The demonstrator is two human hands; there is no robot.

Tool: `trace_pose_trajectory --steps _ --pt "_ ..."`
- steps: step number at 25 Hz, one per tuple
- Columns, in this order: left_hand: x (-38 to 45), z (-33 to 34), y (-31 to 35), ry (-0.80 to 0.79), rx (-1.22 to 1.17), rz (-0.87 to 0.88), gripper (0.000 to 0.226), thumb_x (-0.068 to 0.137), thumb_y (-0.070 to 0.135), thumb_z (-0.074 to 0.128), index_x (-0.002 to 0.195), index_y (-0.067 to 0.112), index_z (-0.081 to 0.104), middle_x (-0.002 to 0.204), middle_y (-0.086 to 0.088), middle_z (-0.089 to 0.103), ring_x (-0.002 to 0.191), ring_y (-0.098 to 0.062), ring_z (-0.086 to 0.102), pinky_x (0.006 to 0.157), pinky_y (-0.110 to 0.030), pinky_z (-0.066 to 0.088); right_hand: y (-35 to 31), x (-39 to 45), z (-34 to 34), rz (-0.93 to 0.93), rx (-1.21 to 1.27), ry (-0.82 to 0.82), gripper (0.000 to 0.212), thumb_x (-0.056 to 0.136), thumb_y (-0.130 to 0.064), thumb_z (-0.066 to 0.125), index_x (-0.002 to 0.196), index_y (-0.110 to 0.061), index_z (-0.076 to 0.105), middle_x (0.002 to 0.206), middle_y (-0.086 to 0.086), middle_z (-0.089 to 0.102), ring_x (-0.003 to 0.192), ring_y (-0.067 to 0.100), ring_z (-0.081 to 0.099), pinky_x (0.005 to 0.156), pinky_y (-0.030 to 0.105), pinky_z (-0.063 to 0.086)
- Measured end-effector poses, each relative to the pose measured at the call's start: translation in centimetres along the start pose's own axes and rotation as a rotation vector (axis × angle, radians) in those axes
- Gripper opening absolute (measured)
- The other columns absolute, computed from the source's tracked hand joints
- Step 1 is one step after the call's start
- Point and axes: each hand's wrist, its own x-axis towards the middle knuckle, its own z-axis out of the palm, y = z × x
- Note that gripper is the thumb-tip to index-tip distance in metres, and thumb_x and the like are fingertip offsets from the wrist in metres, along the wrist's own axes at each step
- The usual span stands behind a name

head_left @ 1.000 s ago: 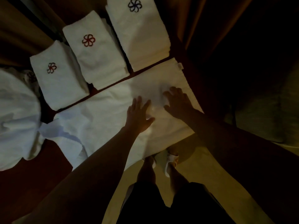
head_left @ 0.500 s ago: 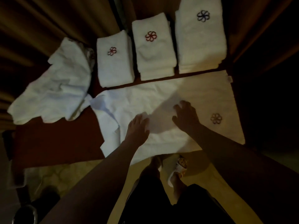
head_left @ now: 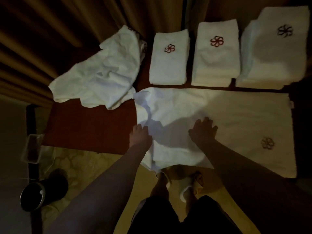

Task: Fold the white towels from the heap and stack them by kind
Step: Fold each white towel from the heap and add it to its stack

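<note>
A long white towel with a red flower emblem lies spread along the front of the dark red table. My left hand rests on its rumpled left part, fingers on the cloth. My right hand lies flat on the towel's middle with fingers spread. Behind it stand three folded stacks: a small one, a middle one, both with red flowers, and a larger one with a dark flower. The unfolded heap lies at the back left.
Brown curtains hang behind the table. On the floor at the left stand a dark round bin and a clear flat container on a dark ledge. My feet are under the towel's front edge.
The view has swung left, bringing the heap fully in sight. Both hands have slid leftward over the spread towel, uncovering its flower emblem; my left hand has reached the rumpled left end.
</note>
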Motion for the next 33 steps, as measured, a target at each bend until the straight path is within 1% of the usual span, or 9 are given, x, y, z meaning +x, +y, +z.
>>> trace_pose_trajectory --steps 5,10,13,16,19,21,26,30,33 --pt "0.7 0.4 -5.5 -0.133 -0.361 -0.056 0.027 0.089 0.030 0.060 0.109 0.013 0.052 0.108 -0.008 0.055 0.101 -0.028 0.056 0.074 -0.037 0.045 -8.9 1.0 -1.3 -0.174 0.203 0.133 0.036 0.091 -0.033 0.051 0.115 -0.006 0.052 0.125 0.017 0.047 0.116 0.034 0.044 0.094 0.041 0.040" --pt "2.4 0.1 -8.9 -0.341 -0.526 0.134 0.014 0.089 0.017 0.061 0.078 0.010 0.059 0.076 -0.013 0.057 0.067 -0.025 0.053 0.058 -0.031 0.036 -18.2 3.2 -2.6 -0.418 0.610 0.135 0.021 0.095 -0.015 0.049 0.100 0.003 0.059 0.094 0.022 0.061 0.092 0.035 0.060 0.073 0.029 0.039" --pt "2.7 0.4 -11.0 -0.351 -0.593 0.141 0.024 0.093 0.020 0.054 0.071 0.015 0.047 0.070 -0.008 0.048 0.063 -0.021 0.044 0.055 -0.031 0.030 -21.4 4.8 -3.8 -0.410 0.639 0.125 0.034 0.094 -0.015 0.045 0.123 0.000 0.054 0.110 0.020 0.063 0.105 0.032 0.059 0.084 0.031 0.041" --pt "3.0 0.9 -13.7 -0.299 -0.552 0.037 0.024 0.095 0.025 0.049 0.074 0.013 0.046 0.064 -0.003 0.044 0.058 -0.022 0.042 0.054 -0.030 0.032 -23.3 6.7 -4.5 -0.535 0.596 -0.113 0.046 0.092 0.000 0.042 0.138 -0.006 0.045 0.119 0.017 0.059 0.109 0.028 0.056 0.089 0.027 0.041" --pt "2.7 1.3 -16.2 -0.331 -0.388 -0.148 0.024 0.091 0.029 0.050 0.076 0.012 0.055 0.069 -0.003 0.053 0.062 -0.020 0.054 0.058 -0.029 0.044 -24.0 7.8 -3.7 -0.611 0.502 -0.142 0.039 0.094 0.002 0.040 0.130 -0.006 0.054 0.118 0.013 0.061 0.105 0.026 0.058 0.085 0.017 0.044" --pt "2.8 1.2 -16.8 -0.369 -0.344 -0.221 0.026 0.091 0.032 0.050 0.072 0.015 0.055 0.070 -0.002 0.054 0.065 -0.019 0.056 0.064 -0.029 0.049 -24.5 7.9 -3.1 -0.585 0.538 -0.013 0.035 0.093 -0.003 0.045 0.127 -0.005 0.056 0.115 0.015 0.063 0.104 0.028 0.060 0.082 0.025 0.044" --pt "5.3 -1.0 -14.0 -0.212 -0.726 -0.131 0.025 0.093 0.033 0.051 0.106 0.014 0.058 0.089 -0.003 0.059 0.080 -0.023 0.058 0.064 -0.030 0.044 -23.9 8.0 -2.0 -0.388 0.457 0.321 0.026 0.091 -0.009 0.046 0.115 -0.003 0.054 0.120 0.021 0.049 0.097 0.038 0.057 0.083 0.040 0.045" --pt "8.7 -3.1 -11.2 -0.161 -0.899 -0.116 0.032 0.092 0.032 0.058 0.116 0.011 0.060 0.103 -0.007 0.063 0.090 -0.022 0.058 0.070 -0.028 0.042 -23.4 9.2 -2.8 -0.330 0.262 0.141 0.030 0.093 -0.005 0.041 0.122 -0.001 0.047 0.128 0.024 0.044 0.107 0.040 0.054 0.089 0.038 0.042" --pt "11.1 -4.4 -9.8 -0.149 -0.912 -0.071 0.022 0.091 0.034 0.059 0.099 0.015 0.064 0.090 -0.004 0.058 0.082 -0.018 0.052 0.070 -0.027 0.038 -23.0 10.2 -3.2 -0.291 0.203 0.076 0.029 0.092 -0.008 0.046 0.119 0.001 0.051 0.127 0.025 0.046 0.111 0.039 0.051 0.092 0.037 0.041"
